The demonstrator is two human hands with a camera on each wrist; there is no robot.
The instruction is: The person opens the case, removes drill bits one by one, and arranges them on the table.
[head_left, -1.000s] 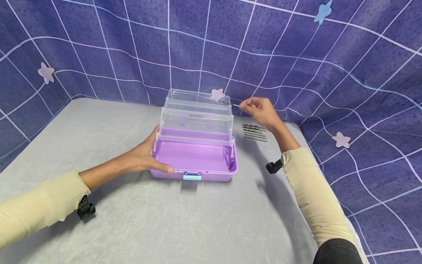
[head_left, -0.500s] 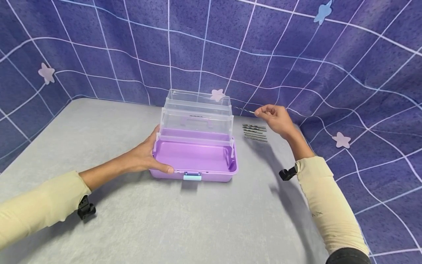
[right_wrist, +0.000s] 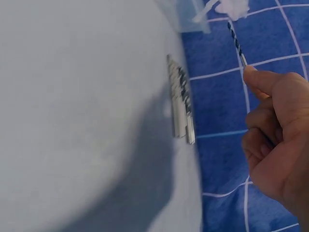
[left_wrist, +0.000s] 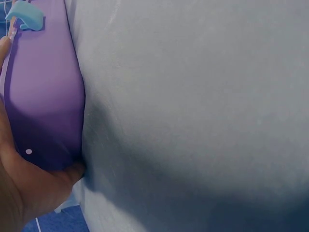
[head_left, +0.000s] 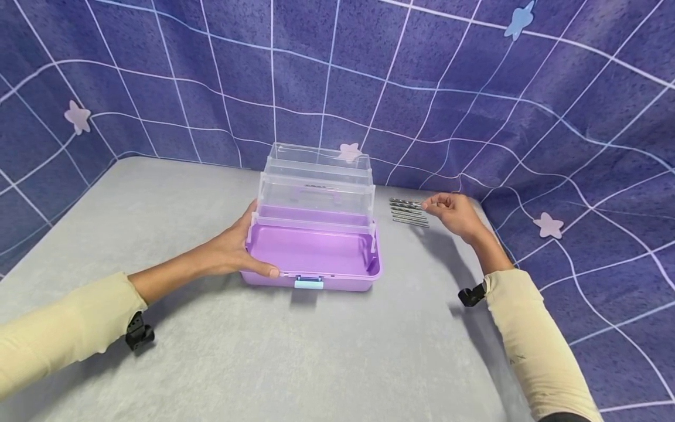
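Note:
My left hand [head_left: 232,249] grips the left end of a purple toolbox [head_left: 337,283], thumb along its front rim; the left wrist view shows the same toolbox [left_wrist: 48,92] held at its end. My right hand [head_left: 454,215] is low beside a row of metal drill bits [head_left: 408,212] on the table. In the right wrist view, the thumb and index finger of my right hand [right_wrist: 280,130] pinch one slim drill bit [right_wrist: 234,39] by its plain end. Against the row in the head view, that bit is hard to make out.
Clear stepped trays [head_left: 316,199] stand raised at the back of the toolbox, with a few drill bits [head_left: 315,186] visible in one. A light blue latch [head_left: 309,284] hangs at the front. Grey tabletop [head_left: 327,351] surrounds it; a blue gridded cloth [head_left: 237,70] rises behind and on the right.
My right hand, with the drill bit, has moved right and down from beside the upper tray to the row of bits. My left hand and the toolbox have stayed put.

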